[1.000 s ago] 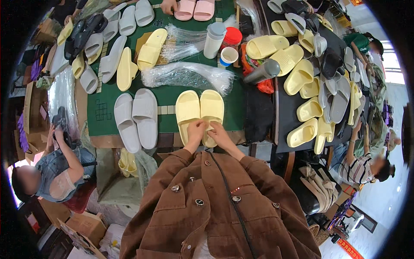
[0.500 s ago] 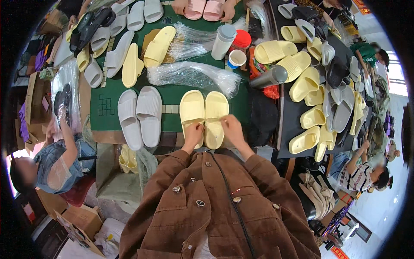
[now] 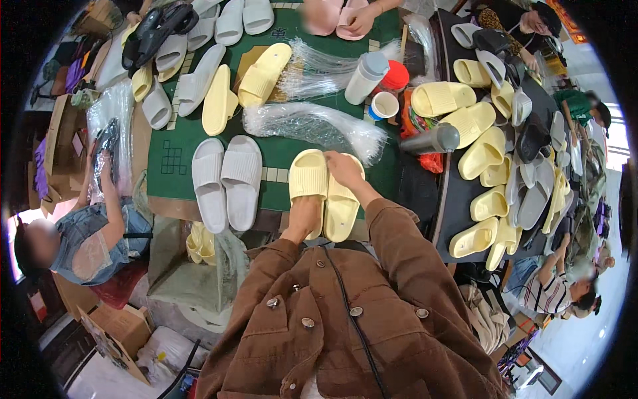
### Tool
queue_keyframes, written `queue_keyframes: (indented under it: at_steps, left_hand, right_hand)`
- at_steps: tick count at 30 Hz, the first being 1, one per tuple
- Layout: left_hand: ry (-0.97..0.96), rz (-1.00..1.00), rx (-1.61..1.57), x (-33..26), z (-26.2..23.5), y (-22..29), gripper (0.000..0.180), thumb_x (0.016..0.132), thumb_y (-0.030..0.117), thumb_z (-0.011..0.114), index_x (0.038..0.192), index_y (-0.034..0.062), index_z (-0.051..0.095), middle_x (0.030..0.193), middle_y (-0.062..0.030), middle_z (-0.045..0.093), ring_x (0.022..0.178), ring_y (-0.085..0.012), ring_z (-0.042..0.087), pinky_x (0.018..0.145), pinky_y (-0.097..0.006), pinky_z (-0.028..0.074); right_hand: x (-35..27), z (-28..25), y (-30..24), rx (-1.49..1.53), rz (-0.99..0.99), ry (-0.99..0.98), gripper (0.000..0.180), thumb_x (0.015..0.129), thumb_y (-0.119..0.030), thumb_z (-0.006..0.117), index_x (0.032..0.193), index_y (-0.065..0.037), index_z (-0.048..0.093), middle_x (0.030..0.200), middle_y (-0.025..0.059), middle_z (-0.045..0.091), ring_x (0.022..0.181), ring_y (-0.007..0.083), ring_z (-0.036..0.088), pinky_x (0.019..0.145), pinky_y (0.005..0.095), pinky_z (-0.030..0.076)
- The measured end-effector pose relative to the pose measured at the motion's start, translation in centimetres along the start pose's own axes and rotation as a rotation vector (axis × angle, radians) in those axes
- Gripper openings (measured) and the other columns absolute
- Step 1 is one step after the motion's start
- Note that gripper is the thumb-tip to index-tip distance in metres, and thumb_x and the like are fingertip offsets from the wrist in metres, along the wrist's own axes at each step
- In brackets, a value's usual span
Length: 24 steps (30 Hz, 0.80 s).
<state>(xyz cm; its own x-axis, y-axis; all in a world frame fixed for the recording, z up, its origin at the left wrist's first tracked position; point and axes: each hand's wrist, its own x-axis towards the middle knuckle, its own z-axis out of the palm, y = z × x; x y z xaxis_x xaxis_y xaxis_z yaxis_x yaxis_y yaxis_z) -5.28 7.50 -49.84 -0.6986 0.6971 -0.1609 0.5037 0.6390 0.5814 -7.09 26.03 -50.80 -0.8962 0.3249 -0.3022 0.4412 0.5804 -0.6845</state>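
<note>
A pair of pale yellow slippers lies side by side at the near edge of the green table. My left hand (image 3: 305, 214) reaches under the strap of the left yellow slipper (image 3: 308, 169), its fingers hidden inside. Across the strap of the right yellow slipper (image 3: 341, 209) lies my right hand (image 3: 345, 171), fingers bent over the strap toward the gap between the pair. To their left rests a grey pair, a left grey slipper (image 3: 209, 183) and a right grey slipper (image 3: 241, 181). Beyond is a bundle of clear plastic bags (image 3: 312, 130).
A white tumbler (image 3: 365, 78), a paper cup (image 3: 383, 106) and a grey bottle (image 3: 430, 140) stand at the back right. Many slippers cover the black table (image 3: 458, 199) on the right. Across the table, a co-worker's hand (image 3: 359, 23) holds pink slippers. Another person sits at left.
My left hand has slid deeper under the left slipper's strap. My right hand has moved from the right slipper's side up over its strap. The two slippers are closer together; the view has shifted.
</note>
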Motion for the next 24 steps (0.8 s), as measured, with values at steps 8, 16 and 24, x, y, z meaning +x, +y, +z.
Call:
queue_keyframes:
  at_steps: [8,16,24]
  left_hand:
    - [0.119,0.147,0.012,-0.4,0.8,0.1,0.025,0.074,0.003,0.050,0.098,0.0000,0.050,0.092,-0.0197,0.048,0.089,-0.0360,0.046,0.076,-0.043,0.038]
    - [0.006,0.131,0.116,-1.2,0.2,0.2,0.036,0.068,0.009,0.054,0.101,-0.0015,0.049,0.099,-0.0222,0.049,0.096,-0.0374,0.046,0.083,-0.042,0.038]
    - [-0.160,0.149,0.053,0.7,0.5,-0.7,0.022,0.066,0.018,0.051,0.070,-0.0012,0.061,0.071,-0.0214,0.059,0.067,-0.0372,0.057,0.066,-0.046,0.045]
  right_hand:
    - [-1.9,-0.2,-0.2,0.096,-0.038,-0.028,0.022,0.080,-0.016,0.051,0.098,-0.007,0.061,0.087,0.0131,0.063,0.083,0.0273,0.060,0.075,0.0351,0.045]
    - [-1.7,-0.7,-1.0,-0.037,-0.168,-0.082,0.024,0.085,-0.022,0.044,0.088,-0.006,0.062,0.089,0.0133,0.054,0.088,0.0327,0.052,0.077,0.0406,0.041]
    - [-1.5,-2.2,-1.9,-0.090,-0.053,-0.269,0.026,0.084,-0.026,0.045,0.087,-0.005,0.061,0.088,0.0167,0.054,0.086,0.0346,0.052,0.076,0.0413,0.042]
